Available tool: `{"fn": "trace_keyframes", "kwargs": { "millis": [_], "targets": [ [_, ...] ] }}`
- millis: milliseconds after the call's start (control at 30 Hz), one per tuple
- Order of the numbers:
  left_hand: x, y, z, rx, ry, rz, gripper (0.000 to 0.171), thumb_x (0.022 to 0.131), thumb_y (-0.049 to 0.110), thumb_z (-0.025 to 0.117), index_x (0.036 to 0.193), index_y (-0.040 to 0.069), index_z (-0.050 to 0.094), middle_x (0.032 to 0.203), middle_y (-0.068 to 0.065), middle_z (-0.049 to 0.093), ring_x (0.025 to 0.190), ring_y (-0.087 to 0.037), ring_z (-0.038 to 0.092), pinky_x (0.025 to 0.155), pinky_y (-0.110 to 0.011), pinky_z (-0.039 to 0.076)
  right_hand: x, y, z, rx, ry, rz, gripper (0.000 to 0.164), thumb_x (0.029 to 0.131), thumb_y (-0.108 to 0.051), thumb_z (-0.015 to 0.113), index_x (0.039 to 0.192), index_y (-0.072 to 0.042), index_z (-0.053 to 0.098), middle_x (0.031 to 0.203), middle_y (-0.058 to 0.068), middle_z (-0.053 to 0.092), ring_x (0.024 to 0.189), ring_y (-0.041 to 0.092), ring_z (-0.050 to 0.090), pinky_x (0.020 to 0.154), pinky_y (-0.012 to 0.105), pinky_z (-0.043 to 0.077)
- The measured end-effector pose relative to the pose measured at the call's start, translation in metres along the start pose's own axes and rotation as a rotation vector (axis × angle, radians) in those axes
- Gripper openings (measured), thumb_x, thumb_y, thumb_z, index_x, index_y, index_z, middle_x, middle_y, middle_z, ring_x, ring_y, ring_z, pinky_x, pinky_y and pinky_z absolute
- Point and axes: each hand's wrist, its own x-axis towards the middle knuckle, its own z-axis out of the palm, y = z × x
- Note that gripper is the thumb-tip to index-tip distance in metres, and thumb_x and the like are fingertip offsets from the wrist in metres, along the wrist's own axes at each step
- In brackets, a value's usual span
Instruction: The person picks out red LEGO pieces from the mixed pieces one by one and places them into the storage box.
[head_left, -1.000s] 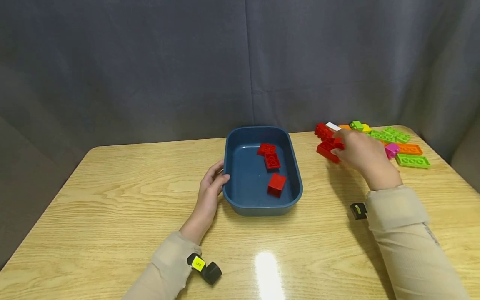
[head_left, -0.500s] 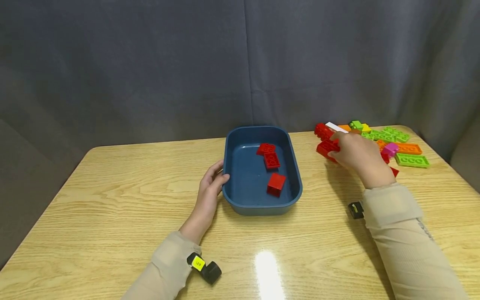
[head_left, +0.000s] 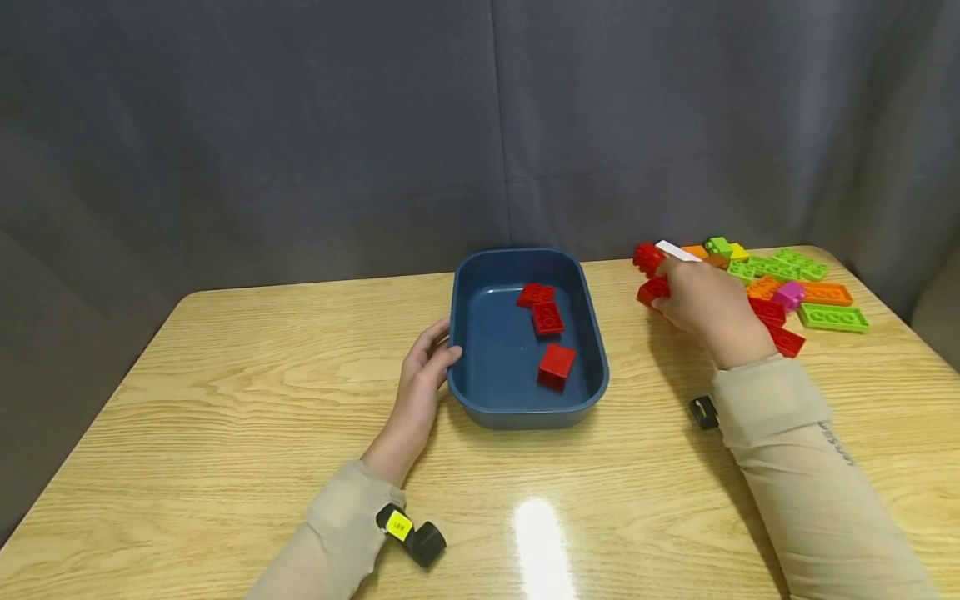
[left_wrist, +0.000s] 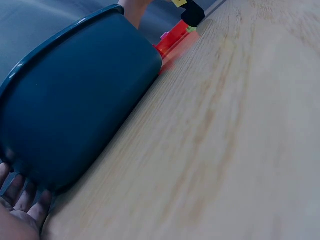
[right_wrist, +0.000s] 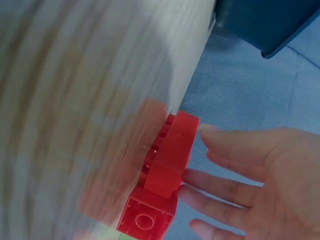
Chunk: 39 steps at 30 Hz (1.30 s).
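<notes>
Left hand on the left side of a dark blue, rounded-corner plastic bin, thumb at the rim, fingers lying a little apart along the outer wall. Right hand over at the far right, fingertips at a red rectangular plastic brick; fingers fairly straight and slightly apart, thumb tip at its edge (right wrist view; can't tell if any grip is on it). That brick sits near the table's far edge, dark grey cloth curtain rising just behind.

Bin holds three red plastic bricks: two toward the back, one near the right front; open floor runs down its left half. Strip of bare wood between bin and right-hand pile, wider wood to the left and in front. Right of the hand, crowding it: magenta plastic brick, long lime-green plastic brick near the table's right edge.
</notes>
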Motion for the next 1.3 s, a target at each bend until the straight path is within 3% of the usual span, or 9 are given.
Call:
{"fn": "trace_keyframes", "kwargs": {
  "millis": [200, 500, 900, 1300],
  "targets": [
    [0.0008, 0.0002, -0.0003, -0.014, -0.008, 0.0, 0.052, 0.09, 0.015, 0.046, 0.141, 0.007, 0.04, 0.144, -0.018, 0.044, 0.128, -0.029, 0.044, 0.109, -0.051, 0.032, -0.0007, 0.0026, 0.0007, -0.023, -0.052, 0.021, 0.03, 0.077, -0.016, 0.065, 0.1, 0.002, 0.061, 0.085, 0.022, 0.066, 0.067, 0.033, 0.054, 0.054, 0.05, 0.046],
    [0.0014, -0.0009, -0.0013, -0.028, -0.003, 0.003, 0.05, 0.09, 0.016, 0.047, 0.139, 0.009, 0.041, 0.143, -0.016, 0.045, 0.128, -0.026, 0.044, 0.109, -0.048, 0.033, 0.0008, -0.0014, 0.0012, 0.0, -0.109, 0.03, 0.047, 0.073, -0.02, 0.074, 0.111, 0.002, 0.06, 0.107, 0.028, 0.066, 0.083, 0.038, 0.058, 0.067, 0.061, 0.048],
    [0.0017, -0.001, 0.0006, -0.032, -0.004, -0.003, 0.05, 0.09, 0.016, 0.047, 0.139, 0.008, 0.041, 0.143, -0.016, 0.044, 0.129, -0.027, 0.044, 0.111, -0.049, 0.031, -0.0008, 0.0006, 0.0017, -0.005, -0.141, 0.028, 0.049, 0.073, -0.017, 0.071, 0.117, 0.003, 0.058, 0.101, 0.026, 0.068, 0.08, 0.034, 0.056, 0.066, 0.057, 0.047],
    [0.0009, -0.0002, 0.0006, -0.018, -0.005, -0.001, 0.051, 0.089, 0.016, 0.047, 0.139, 0.009, 0.041, 0.142, -0.017, 0.045, 0.128, -0.027, 0.044, 0.111, -0.049, 0.03, -0.0015, -0.0013, -0.0006, -0.008, -0.119, 0.022, 0.047, 0.074, -0.015, 0.069, 0.117, 0.001, 0.059, 0.103, 0.025, 0.068, 0.081, 0.036, 0.057, 0.065, 0.057, 0.048]
  ]
}}
